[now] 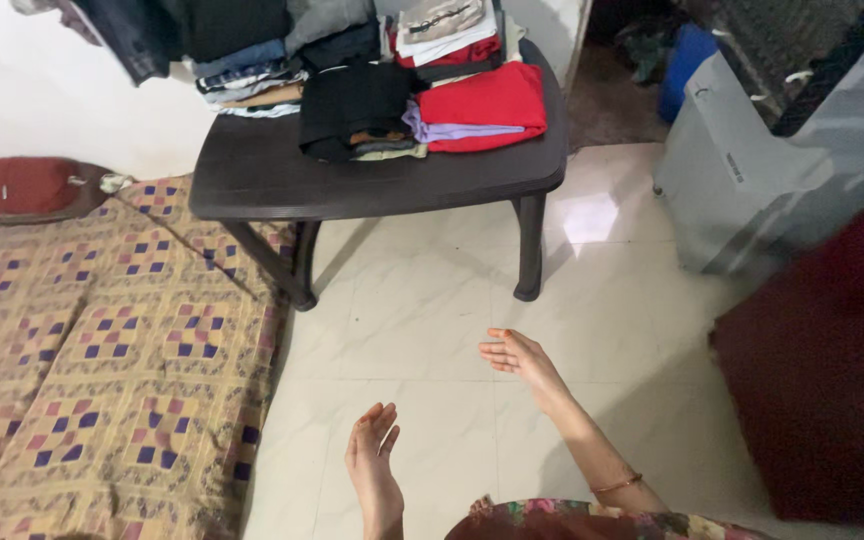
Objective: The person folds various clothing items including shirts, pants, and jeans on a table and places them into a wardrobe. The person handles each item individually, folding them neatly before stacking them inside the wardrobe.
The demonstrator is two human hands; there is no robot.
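1. Floor (422,300): pale glossy tiles with faint marbling, with a bright patch of reflected light near the right table leg. Both hands hang above this bare stretch.
2. Bed cover (102,350): mustard-brown cloth printed with squares of blue, purple and pink, filling the left side. Its edge runs just beside the left hand.
3. Dark red cloth surface (832,370): fills the lower right, well apart from the right hand.
4. Grey appliance (752,170): boxy casing at upper right, standing on the tiles.
5. Table (372,175): dark brown plastic, low, with rounded corners. One left corner overlaps the bed cover; the legs on the right stand on the floor.
6. Folded clothes (372,80): stacks on the far half of the table. A red piece (482,100) sits at the right with a lilac layer beneath it, and a black piece (352,100) lies beside it.
7. Red cushion (22,185): on the bed's far left end, near the wall.
8. Right hand (517,355): empty, fingers released and loosely extended, palm turned leftward. A thin bangle (617,484) circles the wrist.
9. Left hand (372,455): empty, fingers relaxed and slightly curled, pointing toward the table. It touches nothing. The two hands are near each other but apart.
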